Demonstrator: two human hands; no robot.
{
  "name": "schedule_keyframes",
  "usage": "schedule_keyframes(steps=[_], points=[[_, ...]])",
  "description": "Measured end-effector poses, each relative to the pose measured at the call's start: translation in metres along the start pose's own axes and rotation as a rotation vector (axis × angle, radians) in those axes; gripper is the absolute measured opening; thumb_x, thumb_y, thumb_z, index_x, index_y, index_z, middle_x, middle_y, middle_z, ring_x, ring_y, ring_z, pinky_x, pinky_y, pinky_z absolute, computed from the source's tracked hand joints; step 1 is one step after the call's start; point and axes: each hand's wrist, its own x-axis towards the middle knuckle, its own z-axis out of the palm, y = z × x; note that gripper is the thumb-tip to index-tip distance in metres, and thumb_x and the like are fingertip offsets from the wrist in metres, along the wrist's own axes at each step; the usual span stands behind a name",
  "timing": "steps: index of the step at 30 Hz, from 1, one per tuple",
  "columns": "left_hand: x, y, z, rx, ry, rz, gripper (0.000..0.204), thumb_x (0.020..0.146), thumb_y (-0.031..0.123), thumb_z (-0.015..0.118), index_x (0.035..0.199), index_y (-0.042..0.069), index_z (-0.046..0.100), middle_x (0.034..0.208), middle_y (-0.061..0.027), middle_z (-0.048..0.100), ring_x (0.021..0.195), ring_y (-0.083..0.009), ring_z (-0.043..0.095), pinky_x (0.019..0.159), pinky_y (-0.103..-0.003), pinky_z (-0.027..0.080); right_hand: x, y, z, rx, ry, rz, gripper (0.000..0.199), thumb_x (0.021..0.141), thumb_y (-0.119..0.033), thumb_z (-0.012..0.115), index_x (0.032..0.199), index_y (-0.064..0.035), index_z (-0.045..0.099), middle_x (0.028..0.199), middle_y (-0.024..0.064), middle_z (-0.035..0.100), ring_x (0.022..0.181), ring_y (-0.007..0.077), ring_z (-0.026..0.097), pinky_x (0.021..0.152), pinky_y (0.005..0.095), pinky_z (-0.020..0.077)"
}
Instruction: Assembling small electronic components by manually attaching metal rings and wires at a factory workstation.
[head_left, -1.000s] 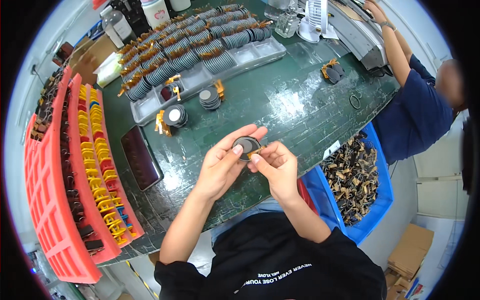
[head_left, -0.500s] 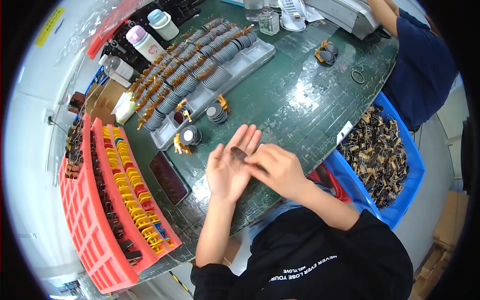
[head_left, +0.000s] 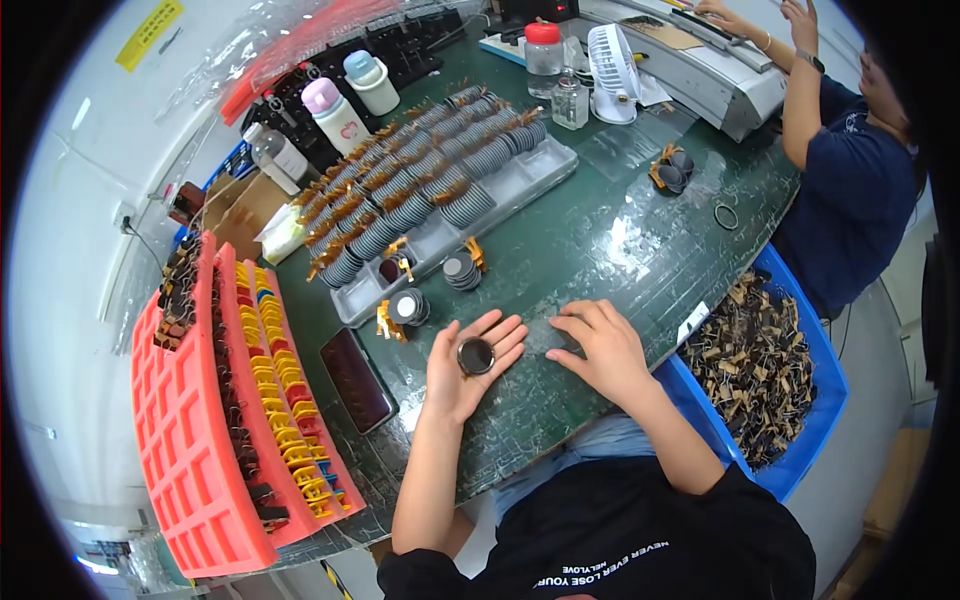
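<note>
In the head view, a small round dark disc (head_left: 476,356) is seen lying on the upturned palm of the left hand (head_left: 468,368), whose fingers are spread open and not closed around it. The right hand (head_left: 600,345) is laid palm down on the green table (head_left: 620,240), just beside the left hand, with fingers loosely curled and nothing gripped. Just beyond the left hand, a few round coil parts with orange clips (head_left: 408,308) are set on the table. Behind them, a grey tray (head_left: 520,180) filled with rows of wound coils is placed. At the left, red trays (head_left: 190,430) of yellow and black clips are stacked. To the right, a blue bin (head_left: 810,420) of brown parts is positioned below the table edge. Another person's arm (head_left: 800,90) is seen at the far right.
</note>
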Motion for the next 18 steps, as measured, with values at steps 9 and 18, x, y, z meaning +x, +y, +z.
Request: schedule_keyframes(steps=[9, 18], points=[[0.005, 0.002, 0.001, -0.059, -0.047, -0.057, 0.063, 0.097, 0.037, 0.029, 0.138, -0.011, 0.023, 0.140, -0.0349, 0.030, 0.129, -0.0469, 0.036, 0.107, -0.052, 0.033, 0.008, 0.022, -0.001, 0.139, -0.052, -0.115, 0.021, 0.076, -0.021, 0.069, 0.094, -0.0097, 0.069, 0.102, -0.0020, 0.066, 0.091, 0.0176, 0.059, 0.078, 0.0295, 0.0507], [0.003, 0.003, 0.001, 0.020, -0.012, -0.082, 0.066, 0.097, 0.041, 0.031, 0.138, -0.010, 0.023, 0.137, -0.0371, 0.033, 0.126, -0.0462, 0.040, 0.105, -0.050, 0.037, 0.009, 0.023, 0.000, 0.211, -0.053, -0.067, 0.014, 0.077, -0.017, 0.068, 0.090, -0.0099, 0.069, 0.099, -0.0009, 0.066, 0.088, 0.0194, 0.060, 0.076, 0.0310, 0.0501]])
